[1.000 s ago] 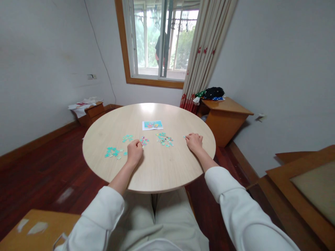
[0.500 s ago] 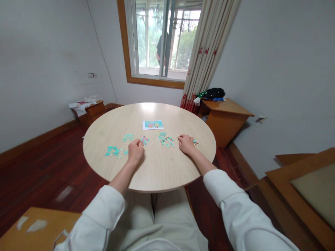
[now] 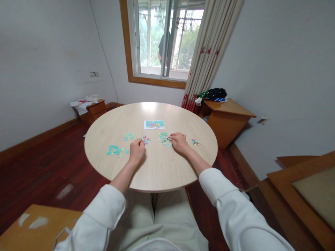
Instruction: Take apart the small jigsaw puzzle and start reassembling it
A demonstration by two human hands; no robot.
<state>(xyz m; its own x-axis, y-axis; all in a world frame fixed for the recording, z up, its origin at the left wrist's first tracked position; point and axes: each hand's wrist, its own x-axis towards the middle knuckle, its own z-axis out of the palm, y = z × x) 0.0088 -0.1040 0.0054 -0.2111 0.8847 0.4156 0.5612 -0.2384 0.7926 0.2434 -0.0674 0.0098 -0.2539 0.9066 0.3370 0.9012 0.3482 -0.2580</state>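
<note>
Head view, bench: A person in rolled white sleeves sits at a round pale-wood bench (image 3: 162, 170) set with small jigsaw pieces in separate groups.
Drawer unit: At the far left stands a low wooden drawer unit (image 3: 97, 110), papers (image 3: 83, 104) spread on its top; its inside is hidden.
Side cabinet: Near the curtain (image 3: 200, 59), a wooden side cabinet (image 3: 227, 120) bears a heap of dark and patterned cloth (image 3: 216, 94).
Picture card: A card (image 3: 154, 124) lies flat beyond the pieces, printed with a pink and a yellow cartoon figure on turquoise; any lettering is too small to read.
Right hand: The right hand (image 3: 179, 142) reaches in from the side, its fingers (image 3: 171, 136) extended over the right edge of the central pile (image 3: 163, 138); whether they pinch a piece cannot be told.
Left hand: The left hand (image 3: 137, 152) rests with fingers curled in, just beside a small pink-and-teal cluster (image 3: 146, 140); whether a piece is held inside cannot be told.
Outlying pieces: A teal group (image 3: 129, 136) and a larger teal spread (image 3: 113, 150) lie left of the left hand; a mixed-colour group (image 3: 195, 142) lies right of the right hand.
Window: Behind the glass (image 3: 153, 38) stands another person in dark clothing (image 3: 161, 45).
</note>
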